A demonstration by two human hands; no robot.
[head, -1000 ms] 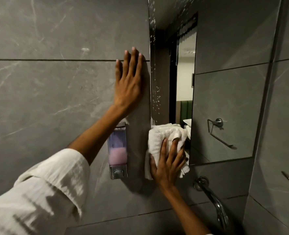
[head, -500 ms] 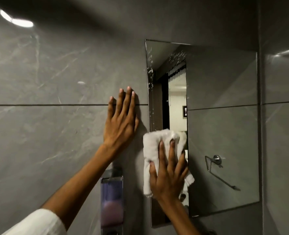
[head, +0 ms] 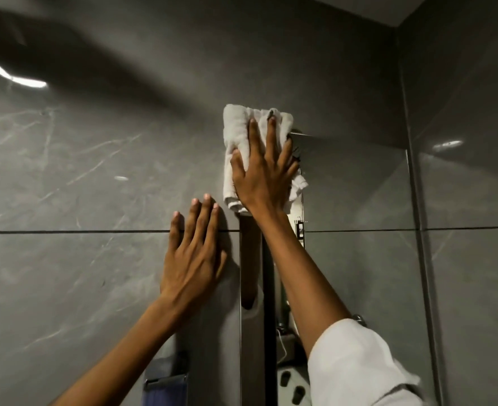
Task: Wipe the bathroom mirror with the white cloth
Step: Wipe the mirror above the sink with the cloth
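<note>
The white cloth [head: 237,127] is being pressed onto the mirror [head: 359,194] by the spread right hand [head: 264,180]; the tiled wall [head: 81,273] alongside is being touched by the flat left hand [head: 193,259].

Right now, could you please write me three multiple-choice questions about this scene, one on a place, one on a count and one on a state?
1. Where on the mirror is the white cloth?
A. Upper left corner
B. Lower right corner
C. Centre

2. How many hands touch the white cloth?
A. None
B. One
C. Two

3. How does the left hand lie?
A. Clenched in a fist
B. Gripping the cloth
C. Flat, fingers straight, on the grey wall

Answers:
1 A, the cloth overlaps the mirror's top and left edges.
2 B, only the right hand presses it.
3 C, its palm rests on the tile beside the mirror.
</note>
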